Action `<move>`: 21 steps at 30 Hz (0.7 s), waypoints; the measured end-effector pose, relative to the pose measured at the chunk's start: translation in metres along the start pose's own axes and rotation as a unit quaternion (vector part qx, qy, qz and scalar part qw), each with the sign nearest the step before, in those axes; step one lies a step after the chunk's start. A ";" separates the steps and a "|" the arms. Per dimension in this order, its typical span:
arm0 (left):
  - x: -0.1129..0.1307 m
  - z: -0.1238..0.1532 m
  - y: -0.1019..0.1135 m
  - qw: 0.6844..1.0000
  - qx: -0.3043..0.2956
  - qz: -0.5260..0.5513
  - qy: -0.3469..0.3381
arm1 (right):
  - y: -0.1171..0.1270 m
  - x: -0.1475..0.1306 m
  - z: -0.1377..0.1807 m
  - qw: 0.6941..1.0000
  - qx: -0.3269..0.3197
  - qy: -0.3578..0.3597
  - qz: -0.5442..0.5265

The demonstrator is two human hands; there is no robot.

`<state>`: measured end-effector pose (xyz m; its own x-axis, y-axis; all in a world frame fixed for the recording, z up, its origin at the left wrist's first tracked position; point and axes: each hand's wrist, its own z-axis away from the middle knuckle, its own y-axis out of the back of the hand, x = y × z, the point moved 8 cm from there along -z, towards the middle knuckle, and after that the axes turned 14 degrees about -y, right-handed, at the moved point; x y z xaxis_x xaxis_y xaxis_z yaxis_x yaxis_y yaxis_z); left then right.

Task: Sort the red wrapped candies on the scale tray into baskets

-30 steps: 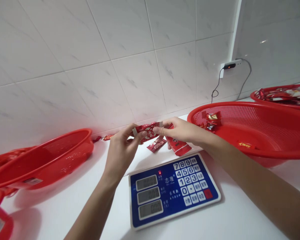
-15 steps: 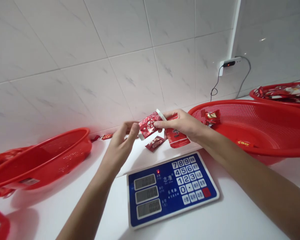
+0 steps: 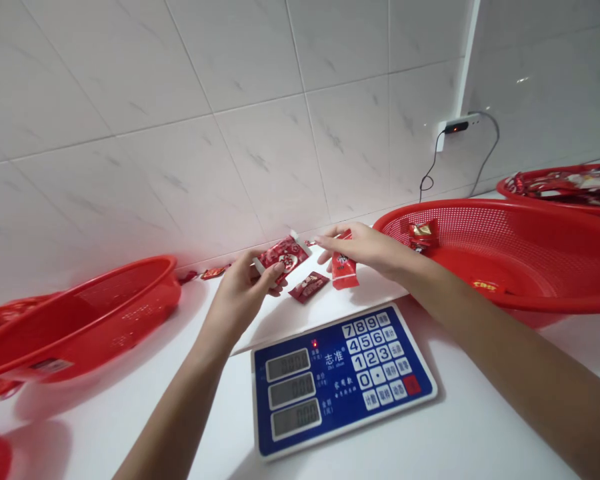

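Observation:
My left hand (image 3: 243, 290) pinches a small red candy packet (image 3: 283, 253) with white ends, held above the white scale platform (image 3: 300, 313). My right hand (image 3: 367, 250) hovers just to the right of it and holds a larger red packet (image 3: 343, 270) that hangs down from its fingers. A third small red packet (image 3: 309, 285) lies on the platform between the two hands. The blue panel of the electronic scale (image 3: 340, 377) with its keypad and three displays is in front of my hands.
A big red mesh basket (image 3: 530, 280) with a few wrapped sweets stands at the right, another full one (image 3: 565, 190) behind it. A red basket (image 3: 80, 320) lies at the left. A wall socket with a cable (image 3: 455, 127) is on the tiled wall. Loose sweets (image 3: 213, 272) lie by the wall.
The small packet has passed from both hands into my left hand alone and moved left. My right hand let go of it and still holds the larger packet.

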<state>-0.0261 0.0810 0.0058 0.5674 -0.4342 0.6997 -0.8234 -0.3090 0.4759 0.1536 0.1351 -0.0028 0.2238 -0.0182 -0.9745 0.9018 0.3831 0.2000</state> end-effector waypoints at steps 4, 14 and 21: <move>-0.018 0.000 0.004 0.992 -0.085 -0.086 0.047 | 0.011 -0.005 0.004 0.995 0.005 -0.010 -0.104; 0.071 0.015 -0.002 0.948 -0.085 -0.149 -0.270 | -0.017 -0.014 0.017 0.987 -0.067 0.024 -0.146; 0.068 0.016 0.013 0.966 0.033 -0.124 -0.225 | -0.037 -0.025 0.031 0.964 -0.231 0.095 -0.093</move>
<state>0.0021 0.0341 0.0505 0.7066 -0.6586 0.2589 -0.6674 -0.4985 0.5533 0.1261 0.0931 0.0178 -0.0373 0.0270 -0.9989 0.6488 0.7609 -0.0036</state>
